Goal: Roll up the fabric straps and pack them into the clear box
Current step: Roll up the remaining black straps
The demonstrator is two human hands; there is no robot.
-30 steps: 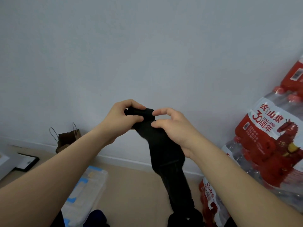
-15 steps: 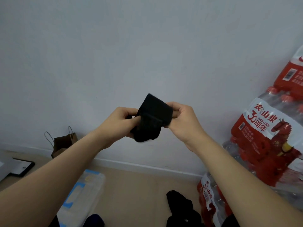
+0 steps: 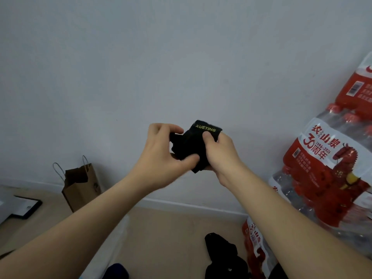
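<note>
Head view: a black strap, rolled into a compact bundle, is held up in front of the wall between both hands. The left hand is closed on the roll's left side, its thumb pressed under the bundle and its fingers curled over the top, so that much of that side is hidden. The right hand is closed on the right side, with the thumb laid across the outer wrap just below yellow lettering, XUEYING; the fingers behind the roll are not seen. How the strap's end is fastened cannot be made out. More black fabric is seen on the floor below, partly cut off by the bottom edge, and its shape is unclear. A pale, translucent shape, possibly the box, is mostly covered by the left forearm and cannot be identified with certainty. Bottle packs in red wrap are stacked at the right, cropped by the frame. A paper bag stands against the wall at the left, and a dark-framed flat object lies near it, partly out of view.
</note>
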